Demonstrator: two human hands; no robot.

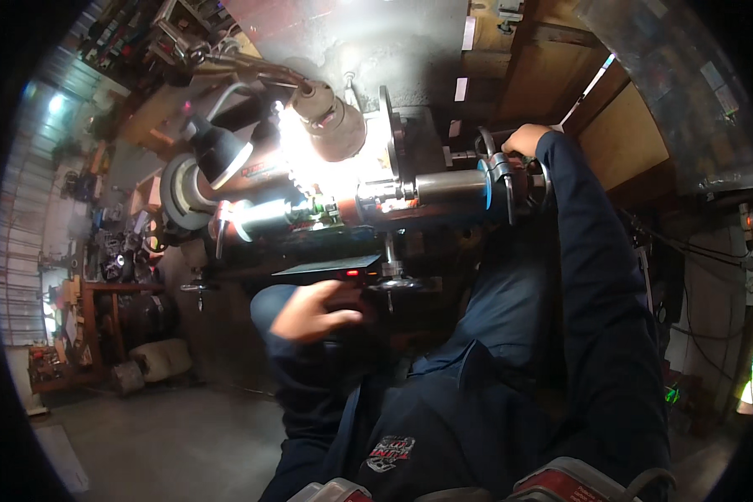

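Observation:
My left hand (316,313) is in front of the machine, slightly blurred, thumb apart from its fingers and nothing seen in it. Its fingertips come close to a small red light (352,273) under a flat plate (326,265) and to a handwheel (396,284). At the machine's right end, my right hand (527,140) bends over with curled fingers, beside a clamp with a lever (499,167). What it grips is hidden. Between the hands lies the bench machine, with a bright metal cylinder (450,189) edged by a blue ring (487,186) and a glare-lit middle.
Two lamps hang over the machine, a black-shaded one (219,153) and a beige one (328,125). A pale wheel (180,191) stands at its left end. Cluttered shelves (100,293) line the left wall. Cables (699,255) hang at the right.

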